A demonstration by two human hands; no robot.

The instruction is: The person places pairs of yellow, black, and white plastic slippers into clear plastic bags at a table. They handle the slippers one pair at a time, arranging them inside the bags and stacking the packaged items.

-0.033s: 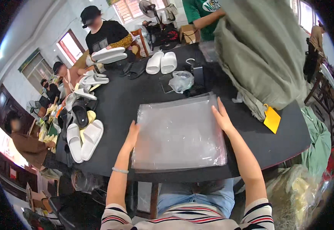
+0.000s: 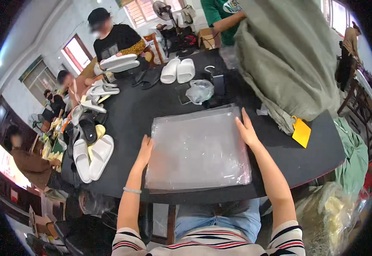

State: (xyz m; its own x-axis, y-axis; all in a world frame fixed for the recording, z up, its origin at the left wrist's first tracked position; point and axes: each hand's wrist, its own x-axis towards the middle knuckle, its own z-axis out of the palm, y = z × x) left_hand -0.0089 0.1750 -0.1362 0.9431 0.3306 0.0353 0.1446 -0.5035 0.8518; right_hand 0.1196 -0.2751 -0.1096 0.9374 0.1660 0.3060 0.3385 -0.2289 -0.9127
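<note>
A stack of clear flat plastic bags (image 2: 199, 149) lies on the black table in front of me. My left hand (image 2: 145, 150) is at the stack's left edge, fingers stretched out along it. At the upper right edge my right hand (image 2: 246, 129) touches the bags, its thumb and fingers apart. Neither hand is closed round the stack. Just beyond it are a crumpled clear plastic bag (image 2: 199, 91) and a small dark device with a pale hook (image 2: 217, 81).
White slides (image 2: 93, 158) and other slippers line the table's left side. Another white pair (image 2: 177, 71) stands farther back. A large grey-green sack (image 2: 288, 59) with a yellow tag (image 2: 301, 132) fills the right. Across the table, a person (image 2: 117, 42) holds white slides; a green-sleeved person stands behind the sack.
The whole view has shifted very slightly. Across the table, the person's head and the white slides have moved a little; my hands stay at the stack's edges.
</note>
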